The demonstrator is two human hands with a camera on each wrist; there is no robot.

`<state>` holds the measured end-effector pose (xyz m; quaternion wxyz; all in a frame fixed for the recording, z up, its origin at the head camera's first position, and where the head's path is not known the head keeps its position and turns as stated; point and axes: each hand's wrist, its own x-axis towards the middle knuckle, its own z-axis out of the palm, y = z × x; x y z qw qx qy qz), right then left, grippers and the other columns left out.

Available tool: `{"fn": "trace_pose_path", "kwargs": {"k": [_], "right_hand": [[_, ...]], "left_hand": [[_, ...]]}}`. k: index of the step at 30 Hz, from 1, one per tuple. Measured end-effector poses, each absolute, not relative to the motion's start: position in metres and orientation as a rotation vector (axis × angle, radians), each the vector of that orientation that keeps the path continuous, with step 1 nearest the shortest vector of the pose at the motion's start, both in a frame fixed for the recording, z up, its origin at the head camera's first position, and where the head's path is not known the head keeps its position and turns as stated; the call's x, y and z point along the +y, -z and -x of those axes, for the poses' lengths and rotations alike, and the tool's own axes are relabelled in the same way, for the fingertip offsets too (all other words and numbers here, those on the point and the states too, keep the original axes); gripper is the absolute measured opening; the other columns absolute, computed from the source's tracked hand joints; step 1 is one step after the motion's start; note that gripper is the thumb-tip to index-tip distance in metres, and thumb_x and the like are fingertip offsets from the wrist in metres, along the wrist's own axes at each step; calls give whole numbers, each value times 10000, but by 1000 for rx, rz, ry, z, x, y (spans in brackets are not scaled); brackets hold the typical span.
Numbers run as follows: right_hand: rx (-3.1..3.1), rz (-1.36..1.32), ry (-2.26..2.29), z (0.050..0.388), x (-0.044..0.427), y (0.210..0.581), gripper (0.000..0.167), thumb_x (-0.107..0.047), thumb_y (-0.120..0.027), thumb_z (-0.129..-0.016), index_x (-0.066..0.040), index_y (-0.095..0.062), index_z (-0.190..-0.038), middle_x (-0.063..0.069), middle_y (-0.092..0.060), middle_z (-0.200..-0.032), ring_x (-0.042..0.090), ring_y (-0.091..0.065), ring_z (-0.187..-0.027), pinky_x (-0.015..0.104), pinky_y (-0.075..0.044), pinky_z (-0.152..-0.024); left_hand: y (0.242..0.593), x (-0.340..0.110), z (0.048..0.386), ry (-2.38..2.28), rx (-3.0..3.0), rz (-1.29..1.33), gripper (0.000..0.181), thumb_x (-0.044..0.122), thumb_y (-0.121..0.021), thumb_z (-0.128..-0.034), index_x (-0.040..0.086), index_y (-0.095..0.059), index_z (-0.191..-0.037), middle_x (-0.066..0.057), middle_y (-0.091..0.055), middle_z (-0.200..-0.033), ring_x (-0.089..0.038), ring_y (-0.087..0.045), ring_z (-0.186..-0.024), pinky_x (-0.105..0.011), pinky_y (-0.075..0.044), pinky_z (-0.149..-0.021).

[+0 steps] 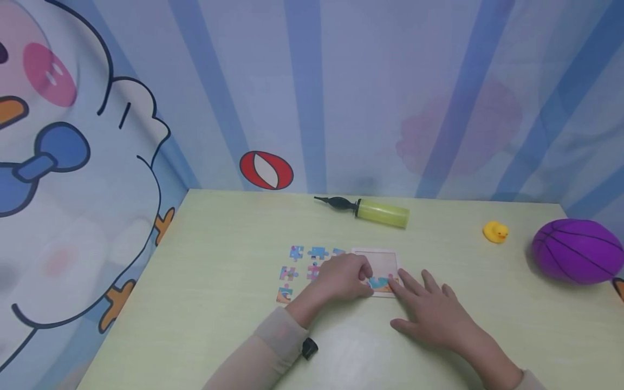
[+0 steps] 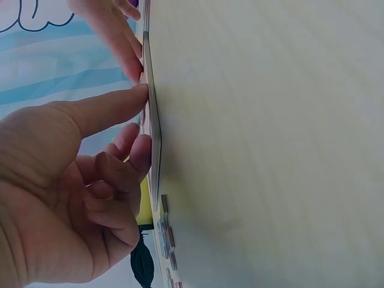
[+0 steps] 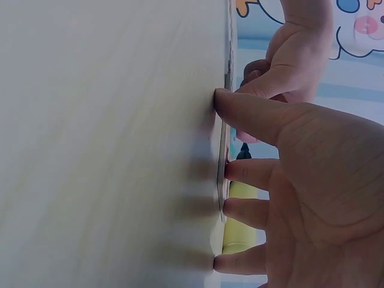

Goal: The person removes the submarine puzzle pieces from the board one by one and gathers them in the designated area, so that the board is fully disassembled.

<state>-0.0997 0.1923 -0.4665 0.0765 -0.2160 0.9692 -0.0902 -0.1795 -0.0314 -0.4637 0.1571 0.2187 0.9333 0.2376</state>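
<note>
A shallow square puzzle tray (image 1: 375, 251) lies on the table, with blue-and-orange jigsaw pieces (image 1: 378, 284) along its near side. My left hand (image 1: 344, 276) reaches over the tray's left part, its thumb and bent index finger at the edge of a piece there; the hand partly hides their contact. In the left wrist view the thumb meets the tray while the other fingers curl. My right hand (image 1: 436, 317) lies at the tray's right side with fingers spread. Its index fingertip touches the near right corner piece, and its thumb rests on the table.
Several loose puzzle pieces (image 1: 288, 273) lie left of the tray, some partly behind the left hand. Behind is a yellow-green hand pump (image 1: 382, 213). A yellow rubber duck (image 1: 495, 232) and a purple ball (image 1: 577, 251) sit at right. A small black object (image 1: 309, 348) is by the left sleeve.
</note>
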Motion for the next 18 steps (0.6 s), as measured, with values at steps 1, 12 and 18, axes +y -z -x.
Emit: {"fn": "trace_pose_path", "kwargs": {"k": [1, 12, 18], "right_hand": [[2904, 649, 267, 100, 192, 467, 791, -579, -692, -930, -170, -473, -1570, 119, -410, -1620, 590, -333, -1416, 788, -344, -974], [2906, 657, 258, 99, 193, 465, 786, -583, -689, -931, -169, -480, -1566, 110, -414, -1620, 581, -333, -1422, 781, -353, -970], [2912, 665, 256, 99, 192, 465, 780, -572, -693, -931, -162, -485, -1562, 116, -421, -1614, 578, -344, -1417, 776, -362, -965]], "left_hand": [[464, -32, 179, -688, 2671, -626, 264, 312, -863, -839, 211, -719, -1035, 145, -609, -877, -58, -555, -798, -276, -451, -709], [463, -33, 181, -814, 2629, -599, 177, 227, -824, -874, 201, -723, -1017, 161, -645, -822, -39, -595, -768, -291, -479, -740], [464, -36, 185, -867, 2607, -599, 108, 237, -777, -905, 213, -738, -1002, 136, -664, -861, -53, -609, -799, -294, -491, -755]]}}
